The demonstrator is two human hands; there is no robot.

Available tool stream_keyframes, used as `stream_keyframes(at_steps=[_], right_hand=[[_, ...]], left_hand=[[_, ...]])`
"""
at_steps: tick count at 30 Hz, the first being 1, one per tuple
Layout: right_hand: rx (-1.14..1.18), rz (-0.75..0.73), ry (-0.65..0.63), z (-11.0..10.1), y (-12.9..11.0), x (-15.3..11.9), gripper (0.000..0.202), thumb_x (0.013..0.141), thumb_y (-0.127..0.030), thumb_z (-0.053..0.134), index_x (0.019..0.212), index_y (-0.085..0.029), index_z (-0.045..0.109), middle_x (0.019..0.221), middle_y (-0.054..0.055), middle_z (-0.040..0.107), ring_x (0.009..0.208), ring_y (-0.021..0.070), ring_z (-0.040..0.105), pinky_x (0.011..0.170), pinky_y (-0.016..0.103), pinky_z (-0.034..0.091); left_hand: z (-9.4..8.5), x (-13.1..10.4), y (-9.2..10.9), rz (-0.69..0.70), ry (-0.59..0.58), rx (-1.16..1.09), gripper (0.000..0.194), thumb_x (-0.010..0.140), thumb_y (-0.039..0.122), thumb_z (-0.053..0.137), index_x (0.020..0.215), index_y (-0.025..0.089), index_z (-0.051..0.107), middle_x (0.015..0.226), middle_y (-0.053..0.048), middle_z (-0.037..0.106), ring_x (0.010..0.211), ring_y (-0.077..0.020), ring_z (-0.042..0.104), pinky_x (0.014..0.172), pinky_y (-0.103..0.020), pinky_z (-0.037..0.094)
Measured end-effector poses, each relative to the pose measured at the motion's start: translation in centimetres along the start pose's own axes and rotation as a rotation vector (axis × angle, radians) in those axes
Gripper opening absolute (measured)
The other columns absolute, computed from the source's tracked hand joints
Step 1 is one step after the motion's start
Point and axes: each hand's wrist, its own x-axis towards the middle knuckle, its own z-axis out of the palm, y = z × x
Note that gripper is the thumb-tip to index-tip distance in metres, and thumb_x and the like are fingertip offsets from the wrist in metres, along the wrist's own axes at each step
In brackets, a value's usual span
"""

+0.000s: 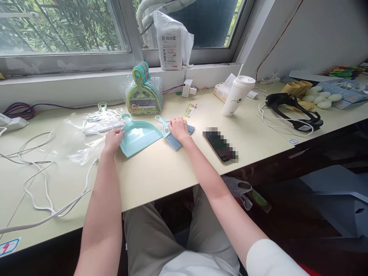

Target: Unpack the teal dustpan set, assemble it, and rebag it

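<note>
A light blue dustpan (139, 136) lies on the pale table, its handle pointing toward the window. My left hand (114, 140) grips its left edge. To the right, a small blue brush (175, 141) has its bristles toward me, and my right hand (179, 128) is closed on its head. Behind the dustpan stands a row of packaged dustpan sets (143, 92), green at the front. Crumpled clear plastic with another set (100, 120) lies beside my left hand. A small printed card (190, 110) rests behind the brush.
A phone (220, 145) lies right of the brush, with a white cup (238, 96) and tissue pack (221, 92) behind. Farther right is a black headset (296, 111) with a cable. White cables (43, 165) loop across the left side. A wrapped box (171, 48) stands on the sill.
</note>
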Motion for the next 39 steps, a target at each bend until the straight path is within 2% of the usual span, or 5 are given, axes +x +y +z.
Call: stream_keyframes(at_steps=[9,23,33,36,39], right_hand=[[-0.058,0.082,-0.03,0.5,-0.6,-0.2,0.03,0.091,-0.038,0.055,0.106,-0.015,0.069,0.12,0.016,0.066,0.116,0.0324,0.053,0.099,0.046,0.037],[0.153,0.179,0.108,-0.3,-1.7,-0.3,0.023,0.087,-0.038,0.058,0.096,-0.02,0.069,0.112,0.012,0.069,0.114,0.0281,0.058,0.098,0.042,0.038],[0.163,-0.078,-0.011,0.9,-3.8,-1.4,0.021,0.088,-0.033,0.059,0.099,-0.019,0.068,0.115,0.012,0.068,0.115,0.0279,0.055,0.099,0.041,0.038],[0.221,-0.047,-0.033,0.8,-3.4,-1.1,0.018,0.086,-0.032,0.061,0.098,-0.02,0.068,0.115,0.01,0.068,0.115,0.0272,0.056,0.1,0.041,0.039],[0.256,-0.055,-0.039,0.7,-3.3,-1.0,0.017,0.083,-0.033,0.064,0.093,-0.021,0.069,0.112,0.008,0.069,0.114,0.0273,0.057,0.099,0.041,0.041]], left_hand=[[-0.4,-0.9,1.4,-0.034,0.026,0.104,0.037,0.089,0.03,0.056,0.113,0.009,0.075,0.1,-0.011,0.074,0.093,-0.0244,0.064,0.09,-0.036,0.047],[0.2,-1.1,1.6,0.061,0.076,0.305,0.018,0.079,0.034,0.058,0.068,0.021,0.054,0.083,-0.008,0.067,0.085,-0.0265,0.061,0.084,-0.036,0.046],[4.7,-4.6,6.1,0.398,-0.331,0.174,0.027,0.09,0.036,0.042,0.077,0.021,0.06,0.076,-0.006,0.069,0.076,-0.0225,0.063,0.072,-0.031,0.045],[4.5,-4.9,6.3,0.515,-0.178,0.307,0.02,0.086,0.028,0.049,0.094,0.021,0.067,0.092,-0.008,0.07,0.091,-0.0259,0.063,0.081,-0.035,0.047],[4.0,-4.6,5.8,0.701,-0.002,0.475,0.039,0.08,0.018,0.058,0.119,0.02,0.064,0.12,-0.013,0.065,0.117,-0.0326,0.055,0.096,-0.043,0.044]])
